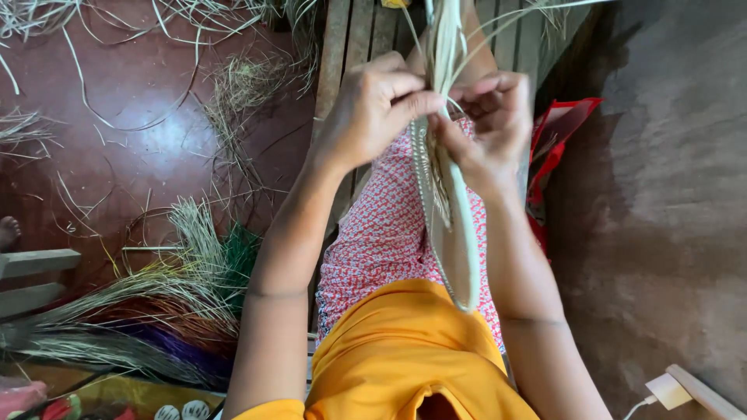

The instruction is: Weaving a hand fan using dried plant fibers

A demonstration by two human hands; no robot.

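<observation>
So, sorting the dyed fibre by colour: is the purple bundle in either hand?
No: both the left hand and right hand pinch pale straw strips; the purple bundle lies on the floor.

Both forearms reach up and forward from the bottom of the view, bare, converging at centre. Left hand (373, 109): wrist bent inward, knuckles up, fingers (412, 99) curled, thumb and forefinger pinched together. Right hand (490, 124): palm turned toward the left hand, fingers folded in, thumb pressed forward. Fingertips of both hands nearly touching. A thin band circles each forearm.
</observation>
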